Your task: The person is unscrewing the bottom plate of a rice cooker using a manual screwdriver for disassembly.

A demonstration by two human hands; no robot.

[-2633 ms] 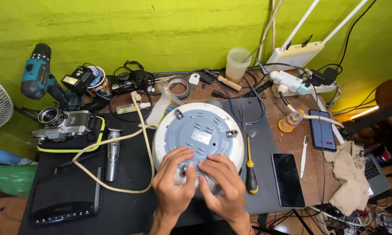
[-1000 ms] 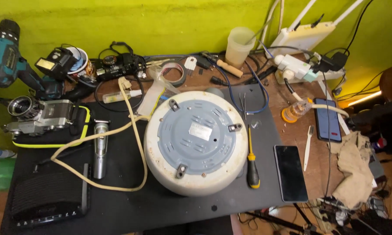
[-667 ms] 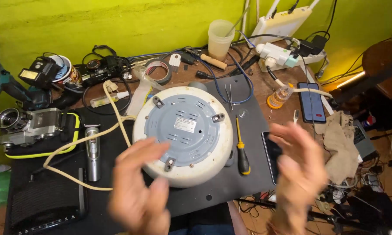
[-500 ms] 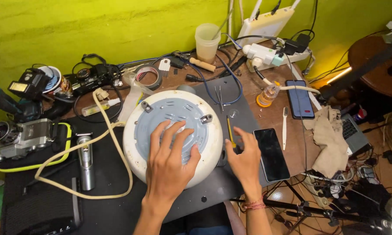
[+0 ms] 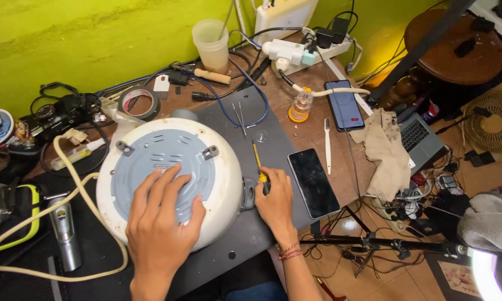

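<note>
A round white appliance [image 5: 224, 167] lies upside down on a dark mat [image 5: 284, 125], its grey base plate [image 5: 162, 159] facing up. My left hand [image 5: 162, 220] rests flat on that plate, fingers spread. My right hand [image 5: 273, 200] lies just right of the appliance, with its fingers closed around the dark handle of a yellow screwdriver [image 5: 256, 159]. The screwdriver's shaft points away from me across the mat.
A black phone [image 5: 313, 181] lies right of my right hand; a second phone [image 5: 344, 103], a rag [image 5: 386, 149] and a small orange bottle [image 5: 300, 106] sit farther right. Tape roll [image 5: 139, 103], plastic cup [image 5: 211, 45], cables, cameras and a torch [image 5: 66, 231] crowd the back and left.
The view swung and drew closer. My left hand came down flat on the base plate. My right hand reached the screwdriver beside the appliance and closed on its handle.
</note>
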